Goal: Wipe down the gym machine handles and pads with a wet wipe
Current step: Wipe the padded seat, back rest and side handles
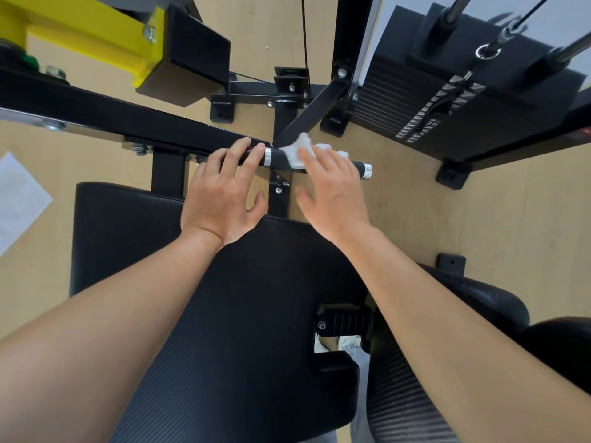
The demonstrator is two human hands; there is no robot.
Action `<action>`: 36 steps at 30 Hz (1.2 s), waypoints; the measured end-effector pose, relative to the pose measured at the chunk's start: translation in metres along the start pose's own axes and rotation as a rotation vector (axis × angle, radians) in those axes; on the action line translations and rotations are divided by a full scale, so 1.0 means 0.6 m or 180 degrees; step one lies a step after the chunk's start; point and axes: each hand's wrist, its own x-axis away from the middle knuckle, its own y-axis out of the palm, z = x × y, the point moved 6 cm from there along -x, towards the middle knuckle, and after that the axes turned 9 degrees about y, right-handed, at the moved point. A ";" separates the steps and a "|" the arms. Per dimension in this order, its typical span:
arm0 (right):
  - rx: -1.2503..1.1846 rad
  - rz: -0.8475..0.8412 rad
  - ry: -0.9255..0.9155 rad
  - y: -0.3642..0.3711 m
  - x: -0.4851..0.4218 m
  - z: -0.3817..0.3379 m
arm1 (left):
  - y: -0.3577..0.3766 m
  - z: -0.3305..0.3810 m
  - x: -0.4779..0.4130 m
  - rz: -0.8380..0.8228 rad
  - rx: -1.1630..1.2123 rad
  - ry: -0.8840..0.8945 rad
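The person is leaning over a gym machine, both bare forearms reaching forward above a wide black pad (pixel 230 282) with a ribbed surface. The left hand (pixel 220 196) is resting on the machine's horizontal bar just left of a chrome ring (pixel 268 156); its fingers (pixel 238 155) are lying nearly straight and slightly apart over the top of the bar, with the thumb spread out below and not touching it. The right hand (pixel 334 193) is pressing a crumpled white wet wipe (pixel 295 151) down onto the black handle (pixel 360 167), which is sticking out to the right and ending in a second chrome cap. The right fingers (pixel 315 161) are lying flat and close together over the wipe, not curling round it, with the thumb held apart toward the pad. The wipe is sitting on the handle's upper side between the chrome ring and the free end, bunching out on the far side of the fingers. Beyond the hands, black frame tubes are crossing over a pale wooden floor (pixel 415 219). A weight stack (pixel 425 100) with a cable is standing at the upper right, and a yellow bracket (pixel 80 30) is showing at the upper left. A white sheet of paper (pixel 19 199) is lying on the floor at the left edge
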 end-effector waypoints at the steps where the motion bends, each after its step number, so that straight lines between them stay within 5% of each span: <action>1: -0.0012 0.0064 0.0216 -0.004 0.002 0.021 | 0.000 0.000 0.000 0.0007 -0.0007 0.0005; 5: -0.0060 0.0288 0.0731 -0.014 0.009 0.069 | 0.000 -0.001 0.001 0.0017 -0.0043 0.0005; 10: -0.0378 0.0435 0.0213 -0.019 0.011 0.010 | -0.002 -0.001 0.003 0.0051 -0.0048 -0.0018; 15: -0.0583 0.0666 0.0409 -0.026 0.093 0.001 | -0.010 0.005 0.005 0.0037 -0.0318 -0.0051; 22: -0.0269 -0.0424 0.0104 0.080 0.280 0.001 | -0.036 0.031 0.053 0.0486 -0.0269 -0.0503; 26: -0.0601 -0.0307 0.0284 0.071 0.308 0.013 | -0.033 0.128 0.141 0.0792 0.0664 -0.0352; 30: -0.0584 -0.0208 0.0486 0.075 0.310 0.038 | 0.000 0.224 0.212 0.0093 0.1046 0.0159; 36: -0.0018 -0.0451 0.0598 0.090 0.289 0.068 | 0.030 0.249 0.200 -0.0717 0.0266 0.0458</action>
